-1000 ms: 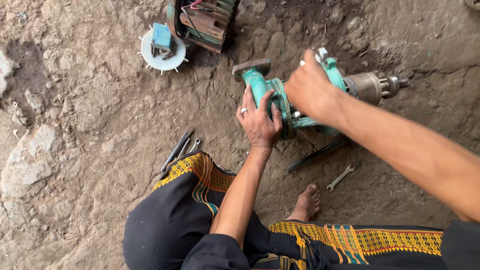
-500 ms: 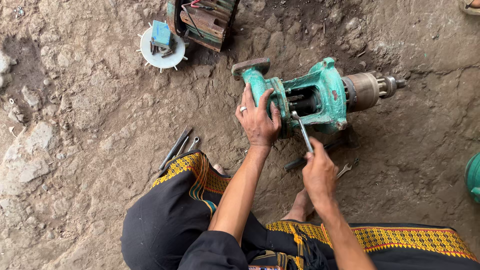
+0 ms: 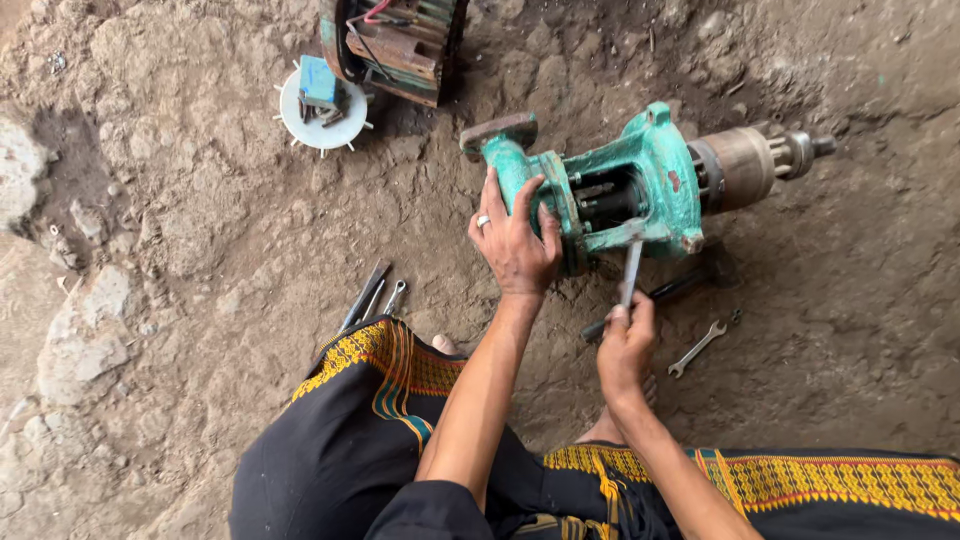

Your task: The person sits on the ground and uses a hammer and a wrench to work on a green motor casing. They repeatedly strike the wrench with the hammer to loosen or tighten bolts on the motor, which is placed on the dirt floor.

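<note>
Colours on the brown dirt ground

Teal-green pump body; at ten o'clock, white disc with blue block; black cloth, yellow-patterned border.

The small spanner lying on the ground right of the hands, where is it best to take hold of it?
Grip the small spanner at the middle of its thin shank, coming from above. It lies flat on the dirt, slanted, apart from the other tools, so both long edges are free for the fingers, and the right hand is nearest.
</note>
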